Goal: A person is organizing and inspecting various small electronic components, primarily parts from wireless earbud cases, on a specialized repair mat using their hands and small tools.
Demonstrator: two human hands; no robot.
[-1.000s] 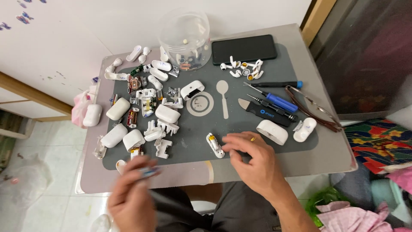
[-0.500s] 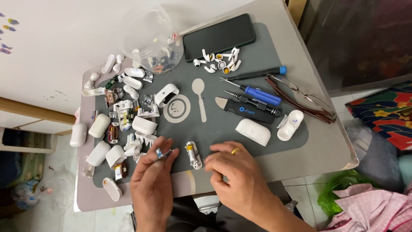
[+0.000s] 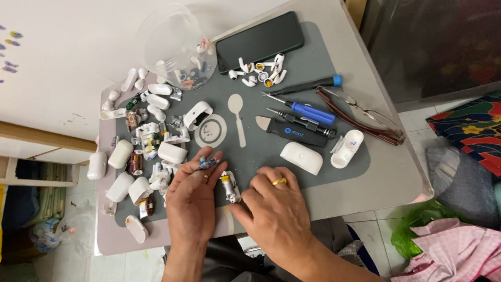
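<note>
Head view: both hands low over the front edge of a grey work mat on a small desk. Left hand lies back up, fingers partly curled; the fingertips pinch a small bluish-grey scrap, which sits clear of the mat surface as far as can be told. Right hand, gold ring on one finger, fingers bent and loosely spread, holds nothing; its fingertips rest on the mat just beside an opened earbud-case insert, white with a yellow-capped cell, lying between the two hands. Whether the right thumb touches it, cannot tell. Left of the left hand: a scatter of white earbud cases and broken shells. Right of the right hand, near: a closed white case and an open one. Further back: black pry tool, blue-handled screwdrivers, spectacles, loose earbuds, dark phone, clear plastic tub.
</note>
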